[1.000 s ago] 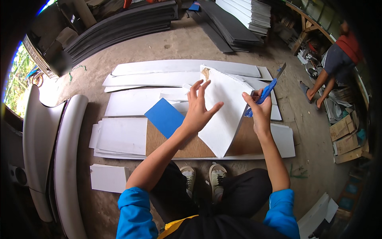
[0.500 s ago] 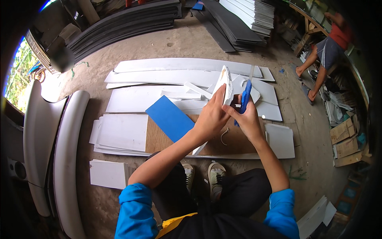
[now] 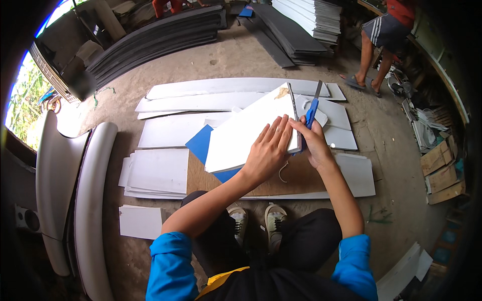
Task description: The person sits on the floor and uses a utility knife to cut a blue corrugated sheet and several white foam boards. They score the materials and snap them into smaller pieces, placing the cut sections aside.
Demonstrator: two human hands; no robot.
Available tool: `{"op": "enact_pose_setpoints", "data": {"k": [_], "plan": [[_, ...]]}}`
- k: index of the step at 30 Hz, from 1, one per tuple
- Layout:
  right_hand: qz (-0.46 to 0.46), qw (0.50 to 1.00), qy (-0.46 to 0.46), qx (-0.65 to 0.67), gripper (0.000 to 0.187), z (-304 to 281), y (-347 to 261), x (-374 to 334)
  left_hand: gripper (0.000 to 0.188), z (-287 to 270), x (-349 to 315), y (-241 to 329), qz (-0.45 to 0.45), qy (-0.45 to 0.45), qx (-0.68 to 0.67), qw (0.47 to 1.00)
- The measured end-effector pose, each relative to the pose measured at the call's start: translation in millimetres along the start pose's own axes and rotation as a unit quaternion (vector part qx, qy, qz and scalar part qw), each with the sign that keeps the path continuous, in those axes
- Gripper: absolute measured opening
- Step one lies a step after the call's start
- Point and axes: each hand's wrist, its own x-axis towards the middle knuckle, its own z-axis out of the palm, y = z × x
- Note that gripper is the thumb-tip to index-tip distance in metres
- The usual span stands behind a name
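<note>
A thick white board [image 3: 246, 133] with a brown stain near its far corner slants in front of me, over a blue rectangular sheet [image 3: 200, 143]. My left hand [image 3: 271, 148] lies on its upper face, fingers stretched out and slightly spread; the thumb is hidden. At the board's right edge is my right hand [image 3: 315, 143], closed around a blue utility knife [image 3: 312, 111]. The knife's long blade points away from me, and its handle partly disappears behind the hand and board. Under these lies a brown wooden panel [image 3: 271, 185].
Stacked white sheets [image 3: 155, 173] and long white panels [image 3: 211, 86] cover the floor ahead. Two curved white pieces [image 3: 93, 210] stand at left. Black sheets [image 3: 160, 40] are piled at the back. A person [image 3: 384, 40] stands at the far right, near cardboard [image 3: 437, 163].
The white board has turned from edge-on to showing its broad face. My left hand now rests flat on it. At the right, the other person has shifted farther back.
</note>
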Motion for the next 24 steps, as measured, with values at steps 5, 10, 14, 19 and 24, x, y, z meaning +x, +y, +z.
{"op": "enact_pose_setpoints", "data": {"k": [5, 10, 14, 19, 24], "plan": [[-0.036, 0.998, -0.022, -0.047, 0.027, -27.7, 20.2, 7.6, 0.057, -2.7, 5.3, -19.3, -0.001, -0.001, -0.060, 0.998], [-0.047, 0.991, -0.092, -0.085, 0.028, -39.4, 33.5, -4.9, 0.053, -9.9, 17.0, -95.0, -0.108, 0.076, -0.119, 0.984], [-0.014, 0.990, -0.127, -0.055, 0.026, -55.2, 47.9, -10.6, 0.049, -5.5, 21.4, -84.8, -0.122, -0.080, -0.215, 0.966], [-0.134, 0.944, -0.022, -0.300, 0.017, -73.3, 80.1, 6.2, 0.038, 7.1, 26.2, -83.8, -0.133, -0.131, -0.176, 0.967], [0.128, 0.957, 0.082, -0.249, 0.040, -148.2, 167.6, 27.3, 0.027, 49.2, -8.1, -95.0, -0.102, -0.219, 0.040, 0.970]]}}
